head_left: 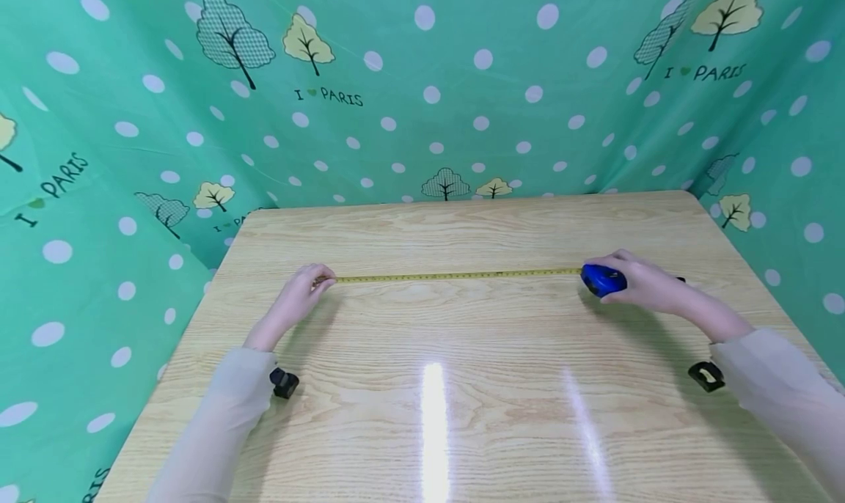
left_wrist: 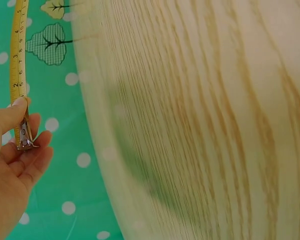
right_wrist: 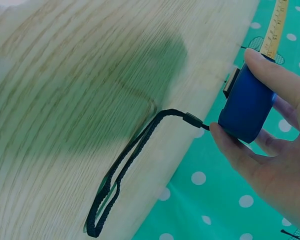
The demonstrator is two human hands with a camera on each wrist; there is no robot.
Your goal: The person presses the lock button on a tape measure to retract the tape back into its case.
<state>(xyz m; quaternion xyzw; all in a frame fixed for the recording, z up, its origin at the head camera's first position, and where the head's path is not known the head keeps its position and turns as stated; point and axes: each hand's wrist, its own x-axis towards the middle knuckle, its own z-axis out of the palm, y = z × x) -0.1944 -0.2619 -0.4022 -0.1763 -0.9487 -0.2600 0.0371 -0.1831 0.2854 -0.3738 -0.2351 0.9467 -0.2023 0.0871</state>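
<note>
A tape measure has its yellow blade (head_left: 455,275) drawn out straight between my two hands, above the table. My left hand (head_left: 300,294) pinches the blade near its free end. In the left wrist view the metal end hook (left_wrist: 25,142) hangs just past the thumb, beside the fingers. On the other side my right hand (head_left: 640,283) grips the blue tape measure case (head_left: 604,280), fingers and thumb spread around its body. A black wrist strap (right_wrist: 120,175) loops down from the case onto the table in the right wrist view.
The light wood table (head_left: 502,327) shows bright glare streaks toward its front. Green polka-dot cloth (head_left: 455,92) printed with trees hangs behind and along both sides. A black wrist-worn device (head_left: 284,383) shows by the left sleeve, and another black device (head_left: 706,376) by the right sleeve.
</note>
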